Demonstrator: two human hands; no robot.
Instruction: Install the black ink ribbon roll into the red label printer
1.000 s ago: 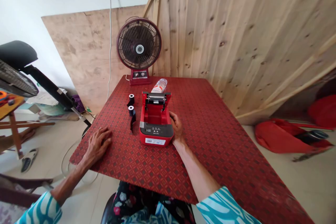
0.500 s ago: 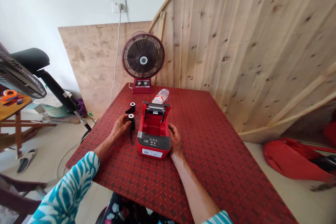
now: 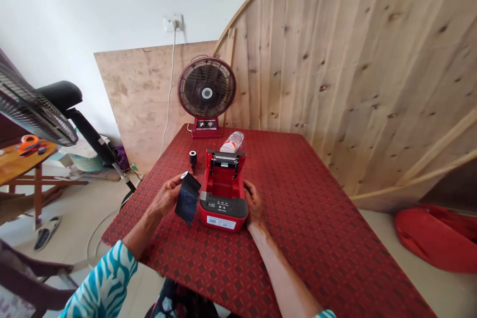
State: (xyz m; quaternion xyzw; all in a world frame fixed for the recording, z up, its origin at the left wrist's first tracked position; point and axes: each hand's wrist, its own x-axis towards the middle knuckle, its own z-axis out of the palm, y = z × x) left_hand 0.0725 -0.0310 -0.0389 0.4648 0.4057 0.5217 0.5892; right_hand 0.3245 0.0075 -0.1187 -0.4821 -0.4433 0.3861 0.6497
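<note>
A small red and dark grey printer [image 3: 223, 208] stands on the table with its lid raised, and its red inner bay shows nothing inside. My right hand [image 3: 253, 203] rests against the printer's right side, fingers curled along it. Just left of the printer, my left hand [image 3: 167, 196] grips a black roll [image 3: 189, 194] with a white core end. The roll is tilted, and a loose black strip hangs from it in front of the table. Farther back, a second black roll [image 3: 193, 160] stands on the table with its white end up.
Behind the printer a clear plastic bottle [image 3: 232, 142] lies on its side on the red patterned tablecloth [image 3: 298, 198]. A dark red fan [image 3: 206, 93] stands at the table's back edge. Another fan [image 3: 40, 109] is at the left, beyond the table.
My left hand has lifted the nearer black roll off the table and tilted it, so its loose strip now faces me. My right hand stays at the printer's side.
</note>
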